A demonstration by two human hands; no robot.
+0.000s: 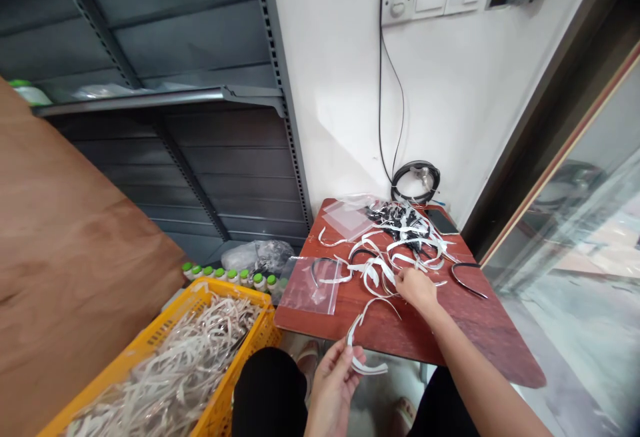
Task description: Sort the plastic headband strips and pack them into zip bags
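In the head view, the person's left hand [333, 390] sits at about 6 o'clock, its grip pinching a curved white strip [367, 367] between thumb and fingers, just off the near edge of the red-brown wooden surface [480, 330]. The right hand [417, 290] reaches in from 4 o'clock, its fingers bunched down on a tangle of white strips [400, 250]; whether that grip is pinching one of them, I cannot tell. A thin black curved band [467, 279] lies at the tangle's 3 o'clock, and a dark cluster of bands [395, 220] sits at its 12 o'clock. A clear plastic bag [310, 293] lies at its 9 o'clock, another [347, 219] at 11 o'clock, and a black phone [443, 221] near 1 o'clock. Past the surface, a coil of black cable [415, 180] rests against the white wall. At 8 o'clock in the view, a yellow crate [235, 297] brims with pale strips [175, 363], a row of green-capped bottles [225, 277] just behind it.
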